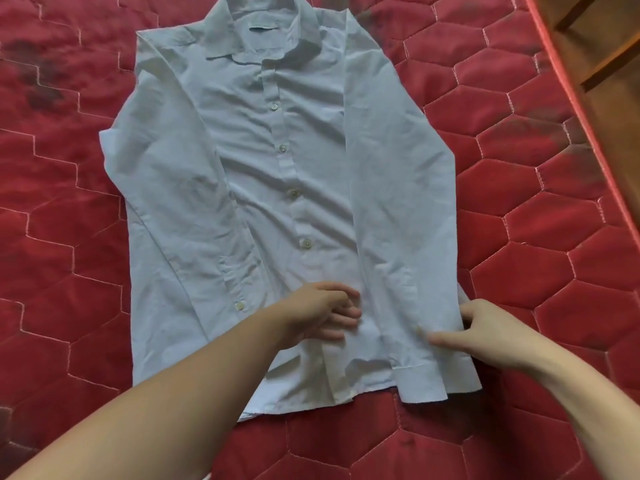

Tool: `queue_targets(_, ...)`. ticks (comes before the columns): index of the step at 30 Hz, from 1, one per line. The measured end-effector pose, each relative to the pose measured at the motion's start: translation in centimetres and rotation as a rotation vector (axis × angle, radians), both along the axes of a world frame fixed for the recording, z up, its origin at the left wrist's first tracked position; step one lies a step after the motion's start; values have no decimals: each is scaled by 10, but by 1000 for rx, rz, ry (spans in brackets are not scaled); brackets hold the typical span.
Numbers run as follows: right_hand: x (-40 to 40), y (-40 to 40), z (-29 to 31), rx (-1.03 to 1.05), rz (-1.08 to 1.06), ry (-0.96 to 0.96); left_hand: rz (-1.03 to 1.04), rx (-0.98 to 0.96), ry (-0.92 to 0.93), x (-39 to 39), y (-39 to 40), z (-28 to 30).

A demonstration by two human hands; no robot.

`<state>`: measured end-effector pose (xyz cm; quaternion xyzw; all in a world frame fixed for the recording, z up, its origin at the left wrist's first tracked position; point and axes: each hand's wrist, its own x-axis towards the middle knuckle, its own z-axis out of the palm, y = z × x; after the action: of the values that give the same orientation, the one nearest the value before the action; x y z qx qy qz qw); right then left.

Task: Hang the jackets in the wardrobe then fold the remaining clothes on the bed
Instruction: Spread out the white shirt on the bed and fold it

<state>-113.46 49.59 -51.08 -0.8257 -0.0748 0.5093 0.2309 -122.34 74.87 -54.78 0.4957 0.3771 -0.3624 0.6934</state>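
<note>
A pale blue button-up shirt (277, 188) lies flat and face up on the red quilted bed (62, 244), collar away from me. Both long sleeves are folded down over the front of the body. My left hand (322, 313) rests on the lower middle of the shirt with its fingers loosely curled against the cloth. My right hand (485, 327) grips the right side edge of the shirt near the sleeve cuff, thumb lying on top of the fabric and fingers tucked under the edge.
The mattress edge (585, 109) runs diagonally along the right, with a wooden piece of furniture (602, 39) and floor beyond it. Dark stains mark the cover at the upper left (34, 77). Red mattress surface surrounds the shirt on all sides.
</note>
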Motion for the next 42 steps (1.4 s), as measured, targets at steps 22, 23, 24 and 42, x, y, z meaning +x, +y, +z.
queue_targets(22,-72,-35,-31,-80,-195,-556,-37,1290,48,-196,32,6)
queue_targets(23,-72,-35,-32,-67,-209,-542,-15,1292,110,-200,34,6)
queue_targets(24,-72,-35,-33,-49,-233,-544,-10,1297,141,-204,36,5)
queue_targets(42,-69,-42,-34,-69,-562,-296,315,934,273,-230,83,8)
